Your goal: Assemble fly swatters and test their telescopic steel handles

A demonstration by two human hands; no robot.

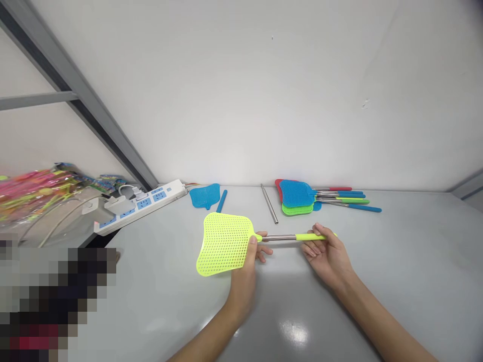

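Observation:
I hold a yellow fly swatter level above the grey table. My left hand pinches the mesh head near its neck, thumb on top. My right hand is closed around the yellow handle grip at the other end, and the metal rod runs between the two hands. Farther back lie a loose blue swatter head, a blue handle piece and a bare metal rod.
A stack of assembled swatters in blue, green and red lies at the back right, handles pointing right. A white power strip with plugs sits at the back left, beside a bag of colourful items. A white wall rises behind.

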